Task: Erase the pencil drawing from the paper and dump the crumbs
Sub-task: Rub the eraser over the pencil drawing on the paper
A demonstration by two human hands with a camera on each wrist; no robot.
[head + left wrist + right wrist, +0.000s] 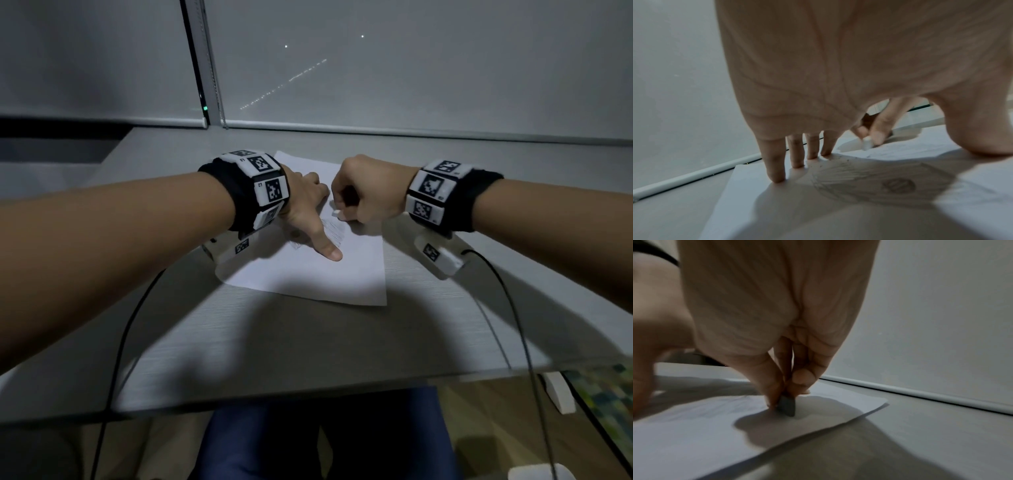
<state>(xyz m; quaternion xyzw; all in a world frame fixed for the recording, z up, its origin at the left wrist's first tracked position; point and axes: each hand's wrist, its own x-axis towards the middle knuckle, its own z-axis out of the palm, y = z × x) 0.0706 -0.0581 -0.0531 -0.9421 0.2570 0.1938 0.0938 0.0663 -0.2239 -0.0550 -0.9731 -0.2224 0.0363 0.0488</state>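
A white sheet of paper [308, 274] lies on the grey desk [274, 342], with a shaded pencil drawing [334, 233] near its middle. My left hand [308, 212] lies flat on the sheet, fingers straight and thumb spread, pressing it down beside the drawing [869, 178]. My right hand [363, 195] pinches a small white eraser [337, 214] between thumb and fingers, its end on the paper at the drawing's far edge. The eraser [787, 407] touches the sheet [694, 443] in the right wrist view. Dark crumbs [830, 162] speckle the paper by my left fingertips [777, 177].
A window blind [411, 68] with its bottom rail [411, 128] stands right behind the desk. Black cables [116, 359] run from both wristbands over the desk's near edge. A white object [561, 394] sits on the floor at right, below the desk edge.
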